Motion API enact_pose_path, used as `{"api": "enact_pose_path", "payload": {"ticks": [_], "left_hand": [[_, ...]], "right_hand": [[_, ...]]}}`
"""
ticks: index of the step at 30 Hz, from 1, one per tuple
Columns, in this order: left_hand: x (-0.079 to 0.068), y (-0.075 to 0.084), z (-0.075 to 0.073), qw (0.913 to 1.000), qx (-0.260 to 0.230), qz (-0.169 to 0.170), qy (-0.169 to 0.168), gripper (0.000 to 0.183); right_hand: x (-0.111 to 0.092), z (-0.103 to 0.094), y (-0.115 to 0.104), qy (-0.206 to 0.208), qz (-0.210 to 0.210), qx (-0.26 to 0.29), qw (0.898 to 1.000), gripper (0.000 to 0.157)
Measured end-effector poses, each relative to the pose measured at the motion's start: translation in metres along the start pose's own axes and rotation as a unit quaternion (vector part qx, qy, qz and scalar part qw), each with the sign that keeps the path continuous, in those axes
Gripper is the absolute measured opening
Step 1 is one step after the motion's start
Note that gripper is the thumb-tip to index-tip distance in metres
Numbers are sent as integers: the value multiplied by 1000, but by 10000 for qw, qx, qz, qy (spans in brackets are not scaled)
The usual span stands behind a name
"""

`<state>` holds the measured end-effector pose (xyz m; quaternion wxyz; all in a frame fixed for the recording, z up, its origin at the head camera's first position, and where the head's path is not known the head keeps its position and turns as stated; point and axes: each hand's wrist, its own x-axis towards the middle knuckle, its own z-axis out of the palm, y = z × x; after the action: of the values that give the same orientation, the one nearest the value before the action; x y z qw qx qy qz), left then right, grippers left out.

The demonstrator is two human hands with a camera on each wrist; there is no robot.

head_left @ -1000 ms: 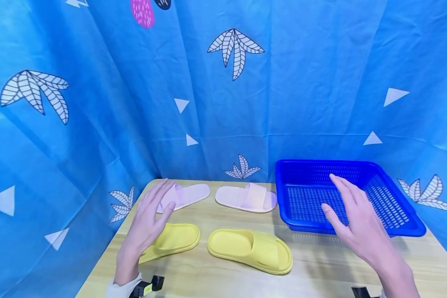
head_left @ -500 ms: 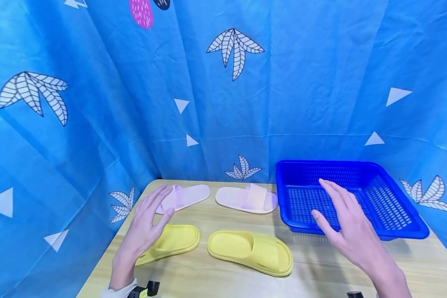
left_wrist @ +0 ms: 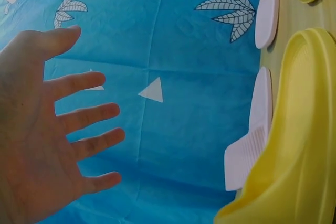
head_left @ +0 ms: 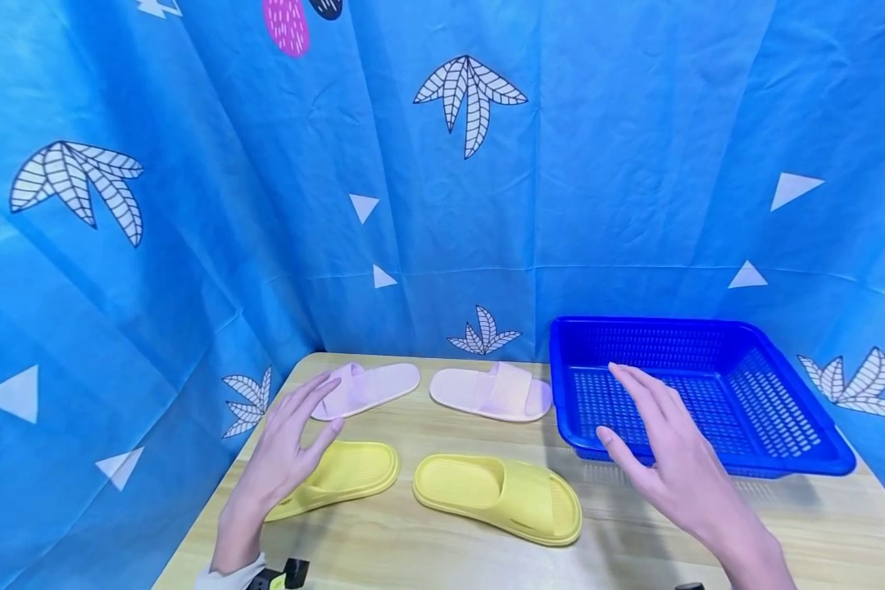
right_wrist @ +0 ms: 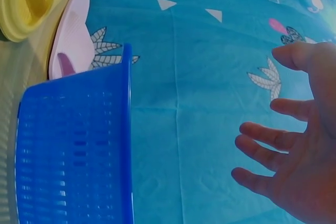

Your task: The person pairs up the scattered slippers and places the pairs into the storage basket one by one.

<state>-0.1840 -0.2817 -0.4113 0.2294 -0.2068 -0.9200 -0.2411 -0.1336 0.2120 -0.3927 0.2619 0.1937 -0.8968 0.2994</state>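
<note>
My left hand (head_left: 283,455) hovers over the left side of the table, fingers spread and holding nothing, as the left wrist view also shows. Below it in the head view lies a yellow slipper (head_left: 357,469), its strap end partly hidden by the hand. Just beyond is a pale pink slipper (head_left: 379,385). A second yellow slipper (head_left: 497,498) and a second pink slipper (head_left: 490,392) lie in the middle. My right hand (head_left: 678,463) is raised in front of the blue plastic basket (head_left: 819,459), thumb apart from the fingers, touching nothing.
The slippers and basket stand on a light wood-grain table (head_left: 383,545). Close behind the table and along its left hangs a blue curtain (head_left: 619,164) printed with leaves and triangles. The basket's left rim sits right beside the second pink slipper.
My right hand has drifted left and slightly down in the head view. The left hand has sunk a little. Slippers and basket stay in place.
</note>
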Motion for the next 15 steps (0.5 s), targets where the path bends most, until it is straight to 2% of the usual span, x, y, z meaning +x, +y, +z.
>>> {"api": "enact_pose_path", "payload": {"ticks": [4, 15], "left_hand": [[-4, -3, 0, 10000, -8, 8, -50, 58], [-12, -10, 1, 9995, -46, -225, -210, 62]], "right_hand": [[0, 4, -2, -56, -73, -29, 10000, 81], [-2, 17, -7, -233, -230, -88, 9994, 81]]}}
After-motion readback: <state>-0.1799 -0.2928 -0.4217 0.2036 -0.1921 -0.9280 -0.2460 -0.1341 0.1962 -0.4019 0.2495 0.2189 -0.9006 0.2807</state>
